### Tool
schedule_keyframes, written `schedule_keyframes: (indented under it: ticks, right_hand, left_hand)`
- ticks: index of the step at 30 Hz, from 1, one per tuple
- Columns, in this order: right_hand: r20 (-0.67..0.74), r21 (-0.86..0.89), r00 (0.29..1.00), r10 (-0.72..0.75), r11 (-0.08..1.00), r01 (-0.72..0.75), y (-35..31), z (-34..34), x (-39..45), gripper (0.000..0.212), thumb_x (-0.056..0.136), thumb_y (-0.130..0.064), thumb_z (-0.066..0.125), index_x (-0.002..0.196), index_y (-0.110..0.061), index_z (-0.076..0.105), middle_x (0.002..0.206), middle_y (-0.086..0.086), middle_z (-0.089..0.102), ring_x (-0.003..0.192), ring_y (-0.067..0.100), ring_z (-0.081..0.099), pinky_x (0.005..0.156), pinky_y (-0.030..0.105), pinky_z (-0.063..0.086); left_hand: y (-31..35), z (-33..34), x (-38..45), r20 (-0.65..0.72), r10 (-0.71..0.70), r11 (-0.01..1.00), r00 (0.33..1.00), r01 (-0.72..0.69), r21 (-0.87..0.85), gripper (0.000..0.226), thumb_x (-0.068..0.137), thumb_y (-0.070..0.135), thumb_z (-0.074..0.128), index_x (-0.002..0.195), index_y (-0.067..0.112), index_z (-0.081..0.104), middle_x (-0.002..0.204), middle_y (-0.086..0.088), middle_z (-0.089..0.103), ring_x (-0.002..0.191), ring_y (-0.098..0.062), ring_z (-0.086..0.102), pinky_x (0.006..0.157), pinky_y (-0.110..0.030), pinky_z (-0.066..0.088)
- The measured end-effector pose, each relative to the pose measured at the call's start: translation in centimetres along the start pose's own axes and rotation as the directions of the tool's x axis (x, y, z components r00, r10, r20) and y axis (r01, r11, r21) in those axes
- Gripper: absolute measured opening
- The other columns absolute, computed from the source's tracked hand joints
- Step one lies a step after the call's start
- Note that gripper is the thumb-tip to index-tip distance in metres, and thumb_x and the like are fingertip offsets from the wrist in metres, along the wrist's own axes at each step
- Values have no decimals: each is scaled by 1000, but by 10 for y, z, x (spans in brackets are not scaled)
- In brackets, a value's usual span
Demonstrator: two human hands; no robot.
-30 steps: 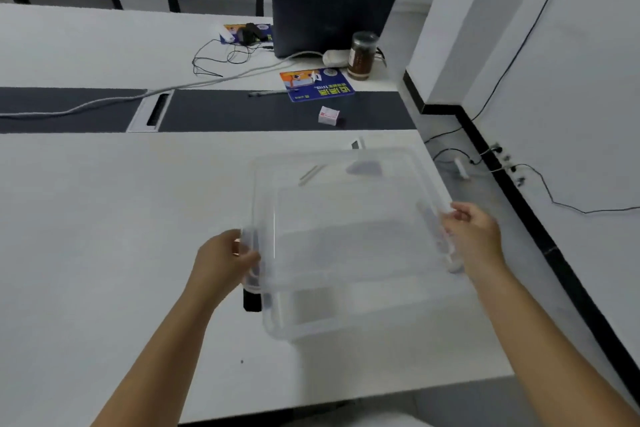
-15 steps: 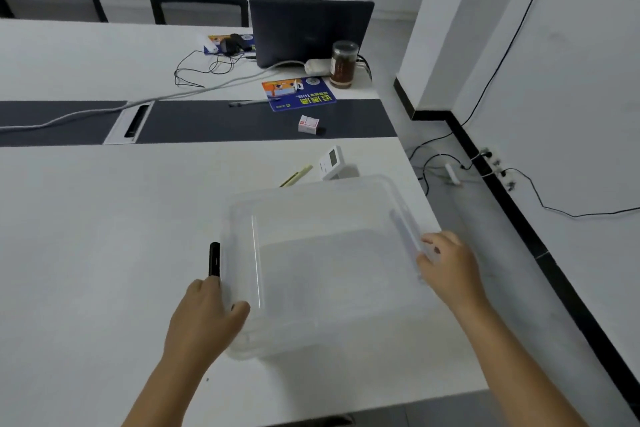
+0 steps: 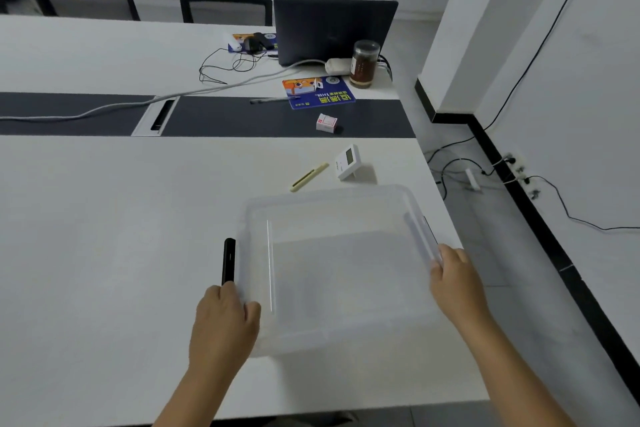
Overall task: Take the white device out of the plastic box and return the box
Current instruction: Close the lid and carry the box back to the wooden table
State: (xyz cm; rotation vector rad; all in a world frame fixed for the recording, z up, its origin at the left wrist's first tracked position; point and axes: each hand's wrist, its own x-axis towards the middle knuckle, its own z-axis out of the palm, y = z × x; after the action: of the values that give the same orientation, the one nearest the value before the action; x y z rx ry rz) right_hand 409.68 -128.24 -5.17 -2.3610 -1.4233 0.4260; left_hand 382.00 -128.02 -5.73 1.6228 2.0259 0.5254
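Observation:
A clear plastic box [image 3: 341, 270] rests on the white table [image 3: 104, 236] near its right front corner, with nothing visible inside. My left hand [image 3: 223, 326] grips the box's left rim beside a black latch. My right hand [image 3: 453, 282] grips the right rim. The white device [image 3: 348, 162], a small unit with a screen, stands propped on the table just beyond the box.
A pale yellow pen [image 3: 309, 177] lies left of the device. Farther back are a small white carton [image 3: 326, 123], a blue leaflet [image 3: 318, 92], a jar [image 3: 364, 63], a laptop [image 3: 334, 29] and cables. The table's right edge runs close to the box.
The box has come down and toward me, from held up in the air to resting on the table. The white device and yellow pen, earlier behind the box, now show beyond it.

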Motion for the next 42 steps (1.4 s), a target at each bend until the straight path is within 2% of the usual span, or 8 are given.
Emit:
schedule_keyframes:
  ticks: [7,9,11,14,18,22,38,42]
  right_hand:
    - [-30,48,999,25,999,-23,2,5,-3,29,88,-6,44,112,10,49,100,24,51,100,40,50,72,34,34]
    - [-62,112,995,72,992,-65,6,9,-1,34,84,-16,51,107,9,52,95,21,51,103,41,48,75,34,34]
    - [8,223,981,193,956,-190,8,9,3,55,80,-30,59,120,5,45,120,25,52,117,40,44,92,42,38]
    - [273,449,898,344,781,-435,5,5,6,85,75,-38,66,139,-6,19,147,17,30,131,32,35,106,41,31]
    - [181,466,915,362,788,-403,4,3,4,92,71,-33,71,140,-4,18,145,18,33,131,32,36,104,39,33]
    - [-24,350,960,278,902,-252,2,4,0,53,72,-27,71,113,2,52,103,18,54,88,32,54,72,35,43]
    - [-76,34,995,68,997,-66,-5,6,2,39,80,-38,59,83,-2,45,71,9,49,64,25,48,55,30,36]
    - [-69,87,993,100,992,-94,-7,6,2,43,81,-35,58,100,2,47,78,9,51,68,25,49,56,29,36]
  left_hand:
    - [0,0,37,-46,-4,996,999,0,-93,30,87,16,48,61,7,37,73,-19,48,80,-34,45,65,-37,34]
    - [1,-2,44,18,-116,975,993,118,-186,27,83,24,55,91,-2,56,104,-28,56,101,-41,49,82,-45,42]
    - [5,-6,42,194,-276,855,941,332,-398,67,77,33,64,131,3,38,129,-24,47,117,-39,46,96,-46,39]
    - [5,-5,39,273,-358,672,893,449,-589,81,80,24,65,141,2,16,143,-20,36,128,-36,39,104,-43,34]
    - [7,-6,33,73,-304,803,950,297,-517,69,73,18,71,131,2,38,92,-8,56,95,-30,53,85,-39,41]
    - [13,-13,36,32,-137,902,990,138,-409,21,70,23,68,74,13,49,67,-7,55,68,-30,52,55,-31,38]
    - [16,-4,51,-37,82,996,996,-83,-31,32,78,28,65,78,8,39,56,5,39,55,-22,42,44,-24,26]
    - [20,-6,55,37,0,990,999,5,-143,40,80,24,63,106,1,44,64,6,41,68,-26,47,51,-30,30]
